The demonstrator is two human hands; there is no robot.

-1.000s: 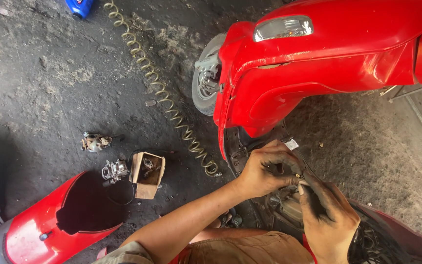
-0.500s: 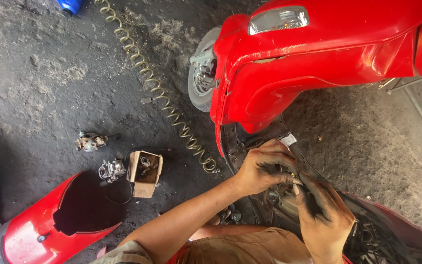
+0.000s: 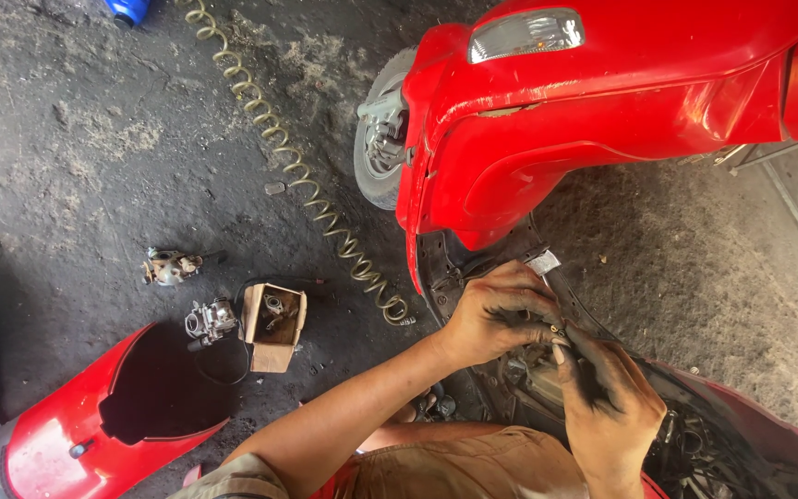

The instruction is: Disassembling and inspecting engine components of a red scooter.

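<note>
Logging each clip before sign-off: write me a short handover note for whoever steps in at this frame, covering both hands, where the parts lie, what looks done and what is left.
Left hand: curled, grease-blackened, gripping wiring or parts inside the opened red scooter. Exactly what it holds is hidden.
Right hand: fingertips meeting the left at a small light-coloured piece, apparently pinching it.
Parts: small cardboard box with a metal part inside, and two loose metal assemblies, lie on the dirty floor on the left, beside a detached red panel. A coiled hose runs across the floor.
Done: panel off, innards exposed.
Left: the work in hand; loose parts and panel remain off.

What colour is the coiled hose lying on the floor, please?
Dull yellowish tan, dirt-stained: the coiled hose shows best in the head view.
</note>
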